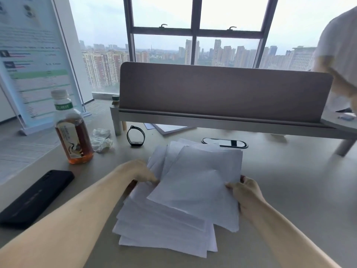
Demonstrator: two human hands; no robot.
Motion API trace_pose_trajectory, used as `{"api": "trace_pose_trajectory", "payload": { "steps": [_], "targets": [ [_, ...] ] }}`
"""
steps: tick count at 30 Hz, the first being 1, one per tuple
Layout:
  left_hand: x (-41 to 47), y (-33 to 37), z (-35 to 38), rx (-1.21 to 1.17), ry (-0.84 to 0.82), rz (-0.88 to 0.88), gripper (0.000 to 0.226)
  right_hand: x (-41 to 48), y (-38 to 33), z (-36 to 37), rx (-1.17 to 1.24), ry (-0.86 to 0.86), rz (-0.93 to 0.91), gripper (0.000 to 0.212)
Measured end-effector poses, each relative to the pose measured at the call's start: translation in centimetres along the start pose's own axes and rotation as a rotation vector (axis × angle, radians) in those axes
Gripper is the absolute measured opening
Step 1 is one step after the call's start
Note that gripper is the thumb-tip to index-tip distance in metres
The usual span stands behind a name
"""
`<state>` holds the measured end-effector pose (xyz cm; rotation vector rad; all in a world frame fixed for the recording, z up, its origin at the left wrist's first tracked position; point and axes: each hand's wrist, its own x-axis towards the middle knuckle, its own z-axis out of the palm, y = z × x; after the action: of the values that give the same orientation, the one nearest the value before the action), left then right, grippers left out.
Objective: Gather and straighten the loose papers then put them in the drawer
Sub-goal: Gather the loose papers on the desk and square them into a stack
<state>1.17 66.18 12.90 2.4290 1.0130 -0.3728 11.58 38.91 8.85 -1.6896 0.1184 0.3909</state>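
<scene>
Desk (289,190), papers (193,190) over left fingers (152,179)

1. A fanned pile of loose white paper sheets (173,200) lies on the beige table (289,190), near its front middle.
2. The left hand (137,171) rests on the pile's left edge; the right hand (245,192) grips its right edge.
3. A black smartphone (34,198) lies left of the pile.
4. Behind the phone stands a clear plastic bottle of brown tea (72,130), with crumpled white tissue (101,140) just right of it.
5. A black wristband watch (135,135) stands behind the pile, before the grey fabric desk divider (222,91).
</scene>
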Motion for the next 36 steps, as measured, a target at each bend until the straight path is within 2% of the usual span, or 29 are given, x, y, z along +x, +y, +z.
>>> {"api": "trace_pose_trajectory", "payload": {
  "steps": [3, 6, 9, 13, 16, 19, 21, 25, 28, 30, 32, 36],
  "targets": [
    [0.1, 0.6, 0.4, -0.090, -0.029, 0.029, 0.051, 0.4, 0.2, -0.1, -0.022, 0.010, -0.012, 0.025],
    [0.2, 1.1, 1.0, -0.366, -0.050, 0.044, 0.067, 0.8, 0.2, -0.7, 0.002, 0.012, 0.012, 0.024],
    [-0.9, 2.1, 2.0, -0.598, -0.071, 0.062, 0.057, 0.9, 0.1, -0.9, -0.011, -0.029, 0.028, 0.020],
    [-1.8, 3.4, 3.8, -0.464, 0.016, 0.373, 0.047, 1.0, -0.3, -0.7, -0.140, -0.085, -0.063, 0.022],
    [-2.8, 3.7, 4.3, -0.583, 0.075, 0.598, 0.046, 1.1, -0.7, -2.4, -0.153, -0.115, -0.071, 0.022],
    [-4.3, 3.9, 4.3, -0.719, 0.154, 0.756, 0.061, 0.8, -1.8, -3.8, 0.114, -0.144, -0.096, 0.024],
    [-4.8, 4.7, 4.1, -0.746, 0.287, 0.818, 0.060, 0.7, -3.0, -3.7, 0.284, -0.103, -0.228, 0.037],
    [-6.7, 7.2, 2.3, -0.684, 0.581, 0.866, 0.061, -1.2, -7.5, -3.6, 0.214, 0.016, -0.716, 0.043],
    [-7.3, 8.4, 2.1, -0.755, 0.794, 0.906, 0.026, -3.2, -10.0, -3.5, 0.097, 0.061, -0.925, 0.040],
    [-7.3, 8.6, 2.8, -0.827, 0.803, 0.892, 0.023, -3.6, -9.9, -3.4, 0.057, 0.068, -0.957, 0.043],
    [-7.1, 8.3, 3.8, -0.895, 0.744, 0.851, 0.028, -3.6, -8.7, -3.4, 0.046, 0.026, -0.913, 0.043],
    [-6.8, 7.8, 3.9, -1.005, 0.692, 0.763, 0.037, -3.5, -7.2, -3.9, 0.037, -0.028, -0.849, 0.023]
  ]
}}
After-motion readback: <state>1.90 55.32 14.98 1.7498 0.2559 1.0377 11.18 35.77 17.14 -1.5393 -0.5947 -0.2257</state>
